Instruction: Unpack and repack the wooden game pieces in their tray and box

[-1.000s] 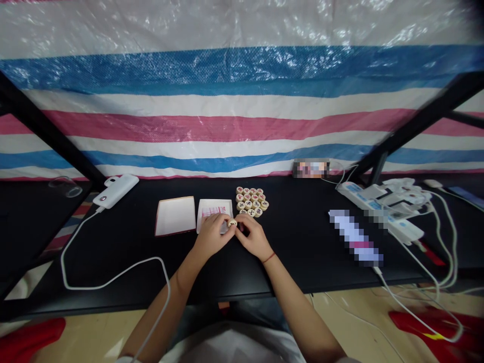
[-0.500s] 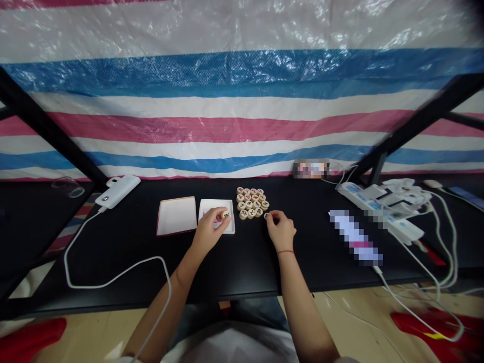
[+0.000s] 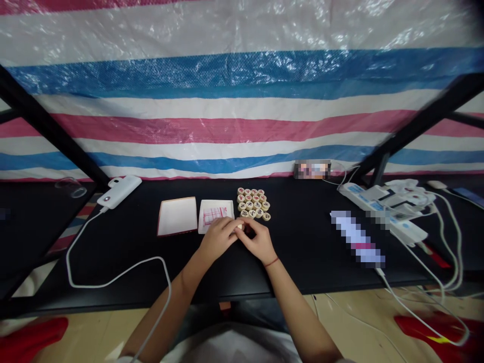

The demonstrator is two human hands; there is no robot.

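Observation:
My left hand (image 3: 218, 238) and my right hand (image 3: 260, 240) meet in front of the block of pieces, fingertips closed around one pale Chinese chess piece (image 3: 239, 227). The fingers cover most of it. Just behind them stand several round Chinese chess pieces (image 3: 254, 198) in close rows, with red characters at the back and dark ones at the front. One piece (image 3: 266, 217) sits at the right end of the front row. Beside my left hand lies a shallow white box (image 3: 204, 204) holding a folded sheet with red lines (image 3: 214, 215), partly behind my fingers.
Left of the white box is another open tray with a dark red edge (image 3: 177, 217). A white power bank (image 3: 120, 192) with a long cable lies farther left. On the right are a blurred-out phone (image 3: 357, 239) and a power strip (image 3: 403, 224) with plugs and cords.
My right hand has let go of the piece at the front row's right end and moved left. My left hand has come right with its piece, and both hands now meet around it.

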